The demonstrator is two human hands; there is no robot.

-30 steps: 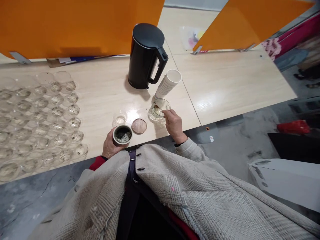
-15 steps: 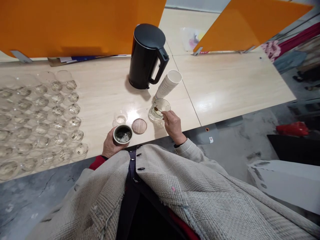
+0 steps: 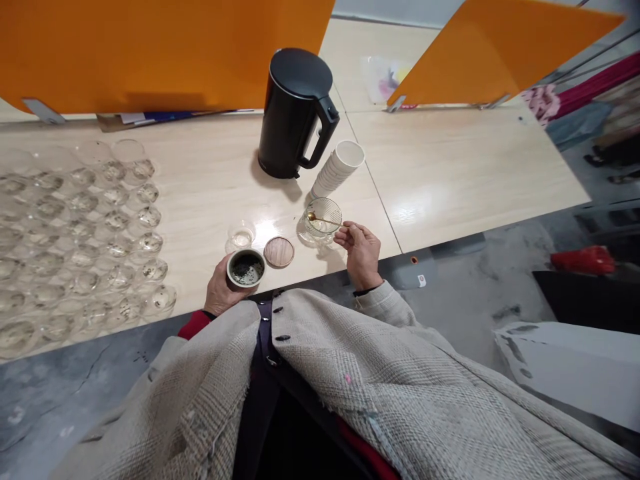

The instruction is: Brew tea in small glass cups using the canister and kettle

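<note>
My left hand (image 3: 221, 288) is wrapped around a small round cup (image 3: 245, 287) with dark loose tea leaves inside, held at the table's front edge. A small gold spoon (image 3: 325, 220) lies across the rim of a ribbed clear glass bowl (image 3: 320, 237). Beside the end of its handle is my right hand (image 3: 361, 252), fingers loosely apart and fingertips close to or touching the handle. A round wooden lid (image 3: 279, 252) lies flat between the cup and the bowl. Just behind the cup stands a small clear plastic cup (image 3: 242, 235).
A black electric kettle (image 3: 290, 113) stands behind the bowl, with a leaning stack of white paper cups (image 3: 337, 170) between them. Rows of clear cups (image 3: 83, 233) holding small dark bits cover the table's left side. Orange dividers (image 3: 165, 53) rise at the back.
My right hand has moved back to the right, away from the bowl, and its fingers have loosened from the spoon. The spoon stays across the bowl. My left hand and its cup are still.
</note>
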